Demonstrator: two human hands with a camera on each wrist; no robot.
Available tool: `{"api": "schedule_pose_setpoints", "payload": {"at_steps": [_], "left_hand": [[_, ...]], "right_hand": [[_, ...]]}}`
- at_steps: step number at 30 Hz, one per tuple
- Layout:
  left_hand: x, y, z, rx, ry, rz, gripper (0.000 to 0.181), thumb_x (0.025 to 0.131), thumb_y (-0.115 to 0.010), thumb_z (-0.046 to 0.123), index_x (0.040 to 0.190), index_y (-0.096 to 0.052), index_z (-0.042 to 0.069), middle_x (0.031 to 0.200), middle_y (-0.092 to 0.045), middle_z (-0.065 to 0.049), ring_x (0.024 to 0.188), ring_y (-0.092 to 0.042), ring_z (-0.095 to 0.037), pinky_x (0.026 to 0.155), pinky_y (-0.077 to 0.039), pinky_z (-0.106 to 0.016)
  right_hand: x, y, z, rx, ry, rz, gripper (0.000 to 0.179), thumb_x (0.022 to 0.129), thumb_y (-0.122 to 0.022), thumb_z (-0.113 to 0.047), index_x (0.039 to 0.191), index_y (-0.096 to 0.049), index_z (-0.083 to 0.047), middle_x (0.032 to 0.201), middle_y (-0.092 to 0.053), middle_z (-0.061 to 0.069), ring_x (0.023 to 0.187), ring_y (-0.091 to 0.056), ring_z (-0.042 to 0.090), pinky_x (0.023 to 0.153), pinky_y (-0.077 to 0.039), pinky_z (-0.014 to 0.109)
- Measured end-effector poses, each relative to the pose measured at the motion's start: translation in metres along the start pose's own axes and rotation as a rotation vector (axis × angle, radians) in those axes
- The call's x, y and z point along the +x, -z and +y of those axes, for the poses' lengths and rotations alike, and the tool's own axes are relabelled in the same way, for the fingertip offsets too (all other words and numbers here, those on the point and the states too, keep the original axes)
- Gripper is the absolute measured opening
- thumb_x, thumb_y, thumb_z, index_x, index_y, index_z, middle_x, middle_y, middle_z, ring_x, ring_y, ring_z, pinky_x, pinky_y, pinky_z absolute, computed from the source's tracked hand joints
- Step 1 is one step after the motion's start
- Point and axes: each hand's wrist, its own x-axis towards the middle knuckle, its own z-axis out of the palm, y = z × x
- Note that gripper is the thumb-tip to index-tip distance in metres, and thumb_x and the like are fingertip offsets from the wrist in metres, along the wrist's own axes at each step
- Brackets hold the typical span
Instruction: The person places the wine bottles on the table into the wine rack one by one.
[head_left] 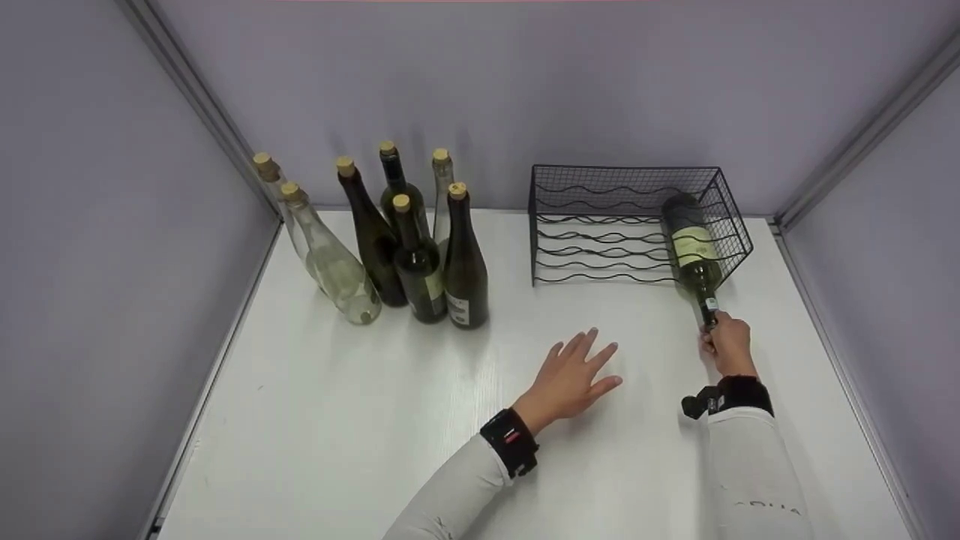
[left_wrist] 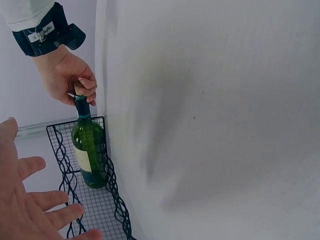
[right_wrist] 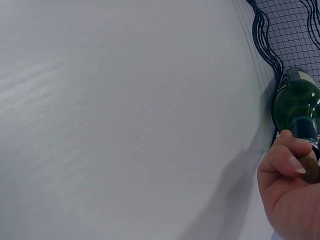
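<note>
Left hand [head_left: 568, 381]: before left half of wire rack [head_left: 626, 166], over white table [head_left: 337, 420]; fingers straight, spread wide, holding nothing. Right hand [head_left: 731, 343]: before rack's right end; fingers curled round corked neck of green bottle [head_left: 693, 246]. Green bottle: lying in rack's right end, neck sticking out front, base toward back. Left of rack, apart from it: seven corked bottles [head_left: 466, 262] standing clustered, four dark, three clear. Behind rack: pale wall [head_left: 600, 90].
</note>
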Motion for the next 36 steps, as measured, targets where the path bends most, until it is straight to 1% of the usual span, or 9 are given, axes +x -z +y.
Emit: {"api": "schedule_pose_setpoints", "payload": {"at_steps": [6, 11, 14, 17, 20, 23, 25, 30, 36], "left_hand": [[-0.003, -0.001, -0.004, -0.018, 0.014, -0.011, 0.065, 0.1, -0.017, 0.063, 0.156, -0.028, 0.031, 0.161, -0.021, -0.005, 0.145, -0.024, -0.02, 0.114, -0.026, -0.046], [-0.004, -0.002, -0.007, -0.026, 0.022, -0.009, 0.065, 0.1, -0.018, 0.063, 0.156, -0.029, 0.031, 0.161, -0.021, -0.005, 0.145, -0.024, -0.021, 0.114, -0.027, -0.046], [-0.004, -0.003, -0.009, -0.035, 0.031, -0.008, 0.065, 0.1, -0.017, 0.063, 0.155, -0.03, 0.031, 0.161, -0.022, -0.006, 0.145, -0.024, -0.022, 0.113, -0.027, -0.047], [-0.005, -0.002, -0.012, -0.038, 0.038, 0.0, 0.065, 0.1, -0.018, 0.063, 0.155, -0.031, 0.031, 0.161, -0.023, -0.006, 0.145, -0.025, -0.022, 0.113, -0.027, -0.047], [-0.006, -0.001, -0.015, -0.046, 0.039, 0.015, 0.064, 0.101, -0.021, 0.062, 0.155, -0.033, 0.029, 0.16, -0.024, -0.007, 0.145, -0.026, -0.023, 0.113, -0.028, -0.047], [-0.008, 0.0, -0.017, -0.052, 0.042, 0.023, 0.064, 0.101, -0.022, 0.062, 0.154, -0.034, 0.029, 0.16, -0.025, -0.007, 0.144, -0.027, -0.023, 0.112, -0.029, -0.047], [-0.009, 0.0, -0.019, -0.055, 0.048, 0.022, 0.064, 0.101, -0.022, 0.062, 0.154, -0.033, 0.029, 0.16, -0.025, -0.007, 0.145, -0.026, -0.023, 0.113, -0.028, -0.047], [-0.012, 0.001, -0.023, -0.055, 0.066, 0.028, 0.064, 0.101, -0.022, 0.062, 0.155, -0.033, 0.029, 0.16, -0.025, -0.008, 0.145, -0.026, -0.024, 0.113, -0.028, -0.047], [-0.017, 0.004, -0.03, -0.038, 0.097, 0.018, 0.065, 0.101, -0.021, 0.063, 0.155, -0.03, 0.029, 0.161, -0.022, -0.008, 0.146, -0.024, -0.024, 0.114, -0.025, -0.047]], "right_hand": [[0.002, 0.0, 0.002, -0.044, 0.023, -0.017, 0.029, 0.106, -0.03, -0.022, 0.11, -0.045, 0.003, 0.067, -0.057, 0.002, 0.049, -0.05, 0.007, 0.041, -0.039, 0.021], [0.003, 0.002, 0.002, -0.23, 0.018, 0.023, 0.047, 0.105, -0.028, -0.029, 0.132, -0.041, 0.007, 0.069, -0.064, -0.004, 0.054, -0.057, 0.007, 0.049, -0.045, 0.023], [0.002, 0.002, 0.002, -0.333, 0.024, 0.042, 0.053, 0.105, -0.027, -0.035, 0.133, -0.042, 0.007, 0.073, -0.065, -0.003, 0.06, -0.06, 0.009, 0.055, -0.049, 0.025], [0.0, 0.002, 0.002, -0.444, 0.058, 0.063, 0.056, 0.104, -0.027, -0.04, 0.13, -0.045, 0.006, 0.087, -0.062, 0.006, 0.072, -0.06, 0.016, 0.061, -0.052, 0.029], [-0.002, 0.003, 0.001, -0.608, 0.122, 0.066, 0.065, 0.104, -0.024, -0.044, 0.141, -0.039, 0.007, 0.118, -0.054, 0.026, 0.102, -0.056, 0.032, 0.078, -0.052, 0.038], [-0.006, 0.003, -0.001, -0.754, 0.174, 0.069, 0.072, 0.103, -0.021, -0.045, 0.149, -0.026, 0.009, 0.145, -0.033, 0.035, 0.13, -0.036, 0.047, 0.102, -0.039, 0.049], [-0.009, 0.002, -0.003, -0.833, 0.2, 0.078, 0.073, 0.102, -0.021, -0.044, 0.151, -0.019, 0.01, 0.149, -0.024, 0.039, 0.137, -0.024, 0.052, 0.11, -0.027, 0.055], [-0.022, -0.005, -0.006, -0.98, 0.239, 0.079, 0.074, 0.101, -0.024, -0.048, 0.154, -0.013, 0.002, 0.146, -0.021, 0.043, 0.131, -0.023, 0.062, 0.104, -0.026, 0.067], [-0.036, -0.015, -0.008, -1.121, 0.294, 0.048, 0.077, 0.101, -0.026, -0.056, 0.156, -0.012, -0.004, 0.152, -0.015, 0.035, 0.134, -0.017, 0.062, 0.098, -0.025, 0.074]]}}
